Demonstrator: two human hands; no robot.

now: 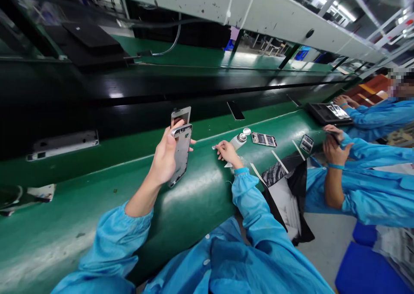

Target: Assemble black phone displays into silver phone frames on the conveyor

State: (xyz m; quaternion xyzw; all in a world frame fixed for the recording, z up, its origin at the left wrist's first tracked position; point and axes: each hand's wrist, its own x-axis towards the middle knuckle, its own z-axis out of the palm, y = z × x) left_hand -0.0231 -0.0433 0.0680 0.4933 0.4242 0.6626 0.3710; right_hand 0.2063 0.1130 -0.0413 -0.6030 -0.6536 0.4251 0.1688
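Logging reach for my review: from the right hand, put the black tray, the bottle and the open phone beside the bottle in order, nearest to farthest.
From the right hand:
1. Bottle, just beyond the hand.
2. Open phone, to the bottle's right.
3. Black tray, far right, by the co-workers' hands.

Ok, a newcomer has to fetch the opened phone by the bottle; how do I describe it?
On the green bench, find the whitish bottle beside the person's right hand. The opened phone lies just right of it, insides showing. The black-faced phone lies farther back; the other opened one is nearer the co-worker's hands.
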